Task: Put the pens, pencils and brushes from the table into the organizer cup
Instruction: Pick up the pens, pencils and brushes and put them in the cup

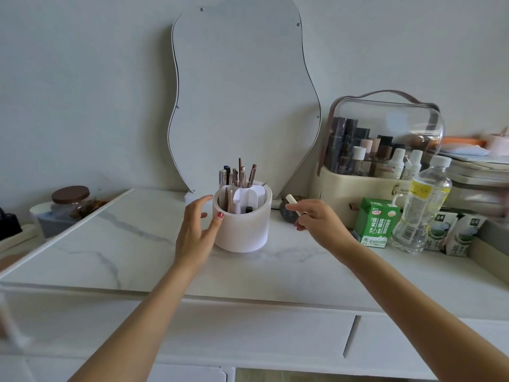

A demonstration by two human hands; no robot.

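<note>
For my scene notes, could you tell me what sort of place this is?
Probably a dressing table at home: a wavy mirror leans on the wall, a clear-lidded cosmetics case holds bottles, and the organizer cup holds pencils and brushes.

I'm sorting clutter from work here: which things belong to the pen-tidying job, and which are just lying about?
Job:
- organizer cup, steadied by left hand
- white pen held in right hand
- pens and brushes already in the cup

Lying about:
- mirror
- cosmetics case
- green carton
- water bottle
- jar

Bare forearms, red-painted thumbnail [220, 215] (left hand [194, 230]).
</note>
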